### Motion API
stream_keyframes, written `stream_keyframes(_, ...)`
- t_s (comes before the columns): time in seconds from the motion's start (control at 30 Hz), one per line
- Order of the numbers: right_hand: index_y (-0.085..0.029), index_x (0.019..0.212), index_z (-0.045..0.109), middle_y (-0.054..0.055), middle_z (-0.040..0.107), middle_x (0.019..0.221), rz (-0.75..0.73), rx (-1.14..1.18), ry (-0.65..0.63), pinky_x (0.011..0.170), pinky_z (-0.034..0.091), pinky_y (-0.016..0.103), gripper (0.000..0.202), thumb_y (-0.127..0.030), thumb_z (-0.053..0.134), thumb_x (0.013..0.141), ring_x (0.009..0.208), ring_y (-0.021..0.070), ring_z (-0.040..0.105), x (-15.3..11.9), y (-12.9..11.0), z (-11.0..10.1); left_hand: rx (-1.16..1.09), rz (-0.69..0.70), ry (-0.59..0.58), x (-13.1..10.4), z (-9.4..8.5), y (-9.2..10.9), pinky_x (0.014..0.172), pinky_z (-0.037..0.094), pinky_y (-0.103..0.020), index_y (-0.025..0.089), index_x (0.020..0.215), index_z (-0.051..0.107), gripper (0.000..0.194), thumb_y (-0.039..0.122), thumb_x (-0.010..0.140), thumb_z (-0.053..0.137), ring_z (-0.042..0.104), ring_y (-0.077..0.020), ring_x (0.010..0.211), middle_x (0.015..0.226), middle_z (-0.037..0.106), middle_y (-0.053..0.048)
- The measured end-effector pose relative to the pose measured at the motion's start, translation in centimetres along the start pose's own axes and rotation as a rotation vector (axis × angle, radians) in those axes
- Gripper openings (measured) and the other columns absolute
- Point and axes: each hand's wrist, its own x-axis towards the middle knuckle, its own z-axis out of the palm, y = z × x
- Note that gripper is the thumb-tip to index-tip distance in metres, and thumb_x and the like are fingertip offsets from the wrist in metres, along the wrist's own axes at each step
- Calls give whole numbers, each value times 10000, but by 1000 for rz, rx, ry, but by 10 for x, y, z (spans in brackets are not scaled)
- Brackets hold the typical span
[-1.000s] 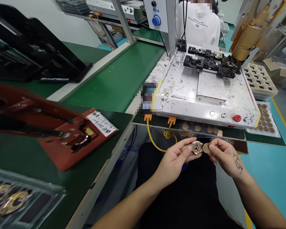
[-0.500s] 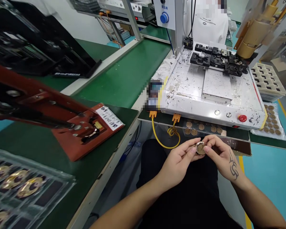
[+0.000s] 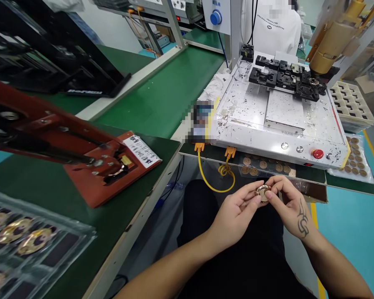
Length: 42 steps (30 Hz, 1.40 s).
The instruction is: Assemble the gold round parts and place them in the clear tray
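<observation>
Above my lap, a round gold watch case [image 3: 262, 192] is held between both hands, with a flat tan disc face turned up towards me. My left hand [image 3: 237, 211] grips its left rim between thumb and fingers. On the other side, my right hand [image 3: 288, 203] has its thumb pressed on the disc's edge and its fingers curled behind the rim. The fingers hide part of the case. Just beyond the hands, round brown discs [image 3: 263, 164] lie in a clear sheet under the machine's front edge.
A white machine [image 3: 246, 135] with black fixtures [image 3: 283, 79] and a red button [image 3: 317, 154] stands ahead. At left are a red hand press [image 3: 90, 182] and a plastic tray [image 3: 65, 257] of gold parts. A yellow cable [image 3: 205, 176] hangs near my knee. Someone in a white shirt [image 3: 271, 33] is beyond.
The watch case has tipped slightly in my fingers, and its disc face shows at a different angle. Both hands keep hold of it. The view has shifted a little.
</observation>
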Motion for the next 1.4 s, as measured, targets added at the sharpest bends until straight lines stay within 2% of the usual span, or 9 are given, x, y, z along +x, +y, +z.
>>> stream_keyframes(0.17,-210,916,562,63,589,1099,-83,-180,18,882,495,337,189,-296,666,1048,1008,183,608,-2,2,2,190,82,75,-2,0,-8,1078,609,-308,162,1418,663,391,323,1062,673,747,-219,1202,1316,757,-112)
stream_keyframes(0.33,-253,1301,581,78,579,1210,-192,-313,-123,948,509,343,226,-267,617,1078,1059,181,593,4,9,-5,439,137,9,0,-8,-1,1093,586,-319,158,1494,580,422,300,1097,585,734,-219,1225,1381,723,-137)
stream_keyframes(0.4,-246,1242,629,77,604,1204,-251,-300,-163,962,508,335,158,-253,599,1087,1087,180,601,9,6,-6,457,115,-33,2,-11,9,1099,578,-327,165,1573,479,498,305,1103,567,724,-218,1240,1393,713,-146)
stream_keyframes(0.5,-212,1006,646,35,626,935,-117,-113,-116,729,489,287,143,-344,674,1055,809,140,576,15,-1,-2,335,83,35,5,-14,24,1085,582,-327,193,1596,408,594,344,1070,641,725,-214,1223,1428,685,-147)
stream_keyframes(0.7,-180,962,621,-3,600,733,217,359,-102,567,448,250,380,-533,762,966,602,109,534,20,1,20,256,63,145,1,-16,33,838,639,-284,143,1099,728,263,367,970,776,749,-180,861,981,769,-73)
stream_keyframes(1.03,-183,897,589,1,602,740,159,322,-246,626,472,256,362,-502,719,1010,655,117,543,24,2,34,419,124,180,-17,-22,51,806,582,-283,156,1074,742,216,357,1005,708,707,-175,849,939,751,-61)
stream_keyframes(1.1,-197,1061,628,18,649,841,71,264,-278,642,503,265,294,-459,746,997,706,132,586,29,0,32,432,120,194,-18,-24,56,795,569,-280,154,1062,739,224,367,1007,697,701,-176,853,942,750,-65)
stream_keyframes(1.2,-270,1424,566,56,687,1072,-242,64,-374,747,570,304,480,-345,762,993,859,164,659,42,-6,26,455,116,206,-20,-28,62,798,560,-289,154,1061,733,233,376,1001,694,704,-187,871,971,760,-75)
stream_keyframes(1.4,-275,1546,484,124,653,1354,-756,-336,-464,960,587,361,551,-224,678,1033,1190,231,677,70,-29,29,605,133,221,-39,-33,94,778,563,-303,162,1077,715,230,375,1014,655,713,-203,872,987,757,-84)
